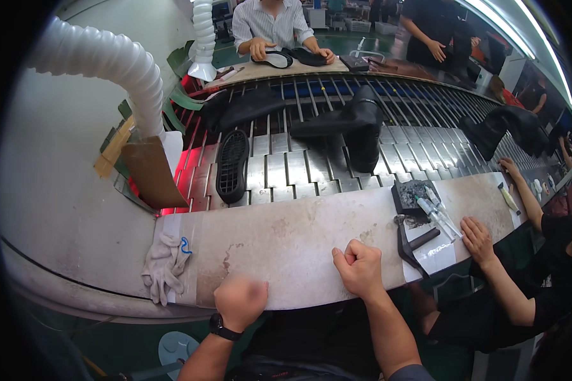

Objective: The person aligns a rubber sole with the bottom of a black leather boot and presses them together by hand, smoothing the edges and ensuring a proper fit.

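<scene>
My left hand (240,301), with a dark watch on its wrist, rests curled at the front edge of the pale work board (286,247). A blurred patch covers part of it, but its outline is a fist. Further right, my right hand (360,267) is closed in a fist on the board, with nothing seen in it. Grey-white work gloves (164,267) lie left of my left hand. To the right of my right hand is a hammer (413,244), beside a dark rough block (410,195) and clear syringe-like tubes (442,219).
Beyond the board runs a metal slat-and-roller conveyor (279,171) carrying a black shoe sole (232,166) and black boots (362,124). A white ribbed hose (108,57) hangs at left. Opposite, a person (273,25) handles soles; at right, another person's hand (476,240) touches the board.
</scene>
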The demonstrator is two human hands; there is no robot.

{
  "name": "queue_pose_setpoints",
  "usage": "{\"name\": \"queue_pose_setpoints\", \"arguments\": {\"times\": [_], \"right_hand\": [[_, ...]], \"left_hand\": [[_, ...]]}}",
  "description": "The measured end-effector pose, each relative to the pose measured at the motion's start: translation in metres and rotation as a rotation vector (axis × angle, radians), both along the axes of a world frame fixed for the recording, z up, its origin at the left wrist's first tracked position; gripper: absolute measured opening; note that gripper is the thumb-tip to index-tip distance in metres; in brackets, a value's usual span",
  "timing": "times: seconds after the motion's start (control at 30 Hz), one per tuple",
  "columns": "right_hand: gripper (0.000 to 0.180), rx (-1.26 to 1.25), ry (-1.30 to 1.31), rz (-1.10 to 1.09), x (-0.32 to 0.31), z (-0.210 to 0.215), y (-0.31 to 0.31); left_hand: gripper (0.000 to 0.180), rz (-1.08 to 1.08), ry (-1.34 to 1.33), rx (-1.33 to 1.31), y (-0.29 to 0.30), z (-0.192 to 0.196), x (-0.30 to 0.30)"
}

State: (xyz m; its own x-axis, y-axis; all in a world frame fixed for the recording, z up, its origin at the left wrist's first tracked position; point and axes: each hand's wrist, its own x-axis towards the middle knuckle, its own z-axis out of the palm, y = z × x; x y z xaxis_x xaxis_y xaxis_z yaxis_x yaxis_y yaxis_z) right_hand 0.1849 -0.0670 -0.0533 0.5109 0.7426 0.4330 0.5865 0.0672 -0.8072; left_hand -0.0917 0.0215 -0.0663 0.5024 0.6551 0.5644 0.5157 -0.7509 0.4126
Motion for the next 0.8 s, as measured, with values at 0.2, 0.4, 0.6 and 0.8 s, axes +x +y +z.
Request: {"name": "queue_pose_setpoints", "arguments": {"times": [0.2,0.4,0.6,0.8], "right_hand": [[0.043,-0.069,0.013,-0.006,0.001,0.002,-0.001],[0.044,-0.080,-0.005,-0.002,0.000,0.009,0.001],[0.046,-0.043,-0.028,-0.001,0.001,-0.002,-0.001],[0.043,-0.082,-0.033,-0.002,-0.003,0.001,-0.001]], "left_hand": [[0.028,-0.002,-0.009,0.012,0.001,0.000,0.001],[0.029,0.002,-0.009,0.007,0.003,0.001,0.000],[0.030,0.018,0.021,-0.017,-0.002,0.001,-0.002],[0.031,0.032,0.019,-0.045,-0.004,0.001,-0.006]]}}
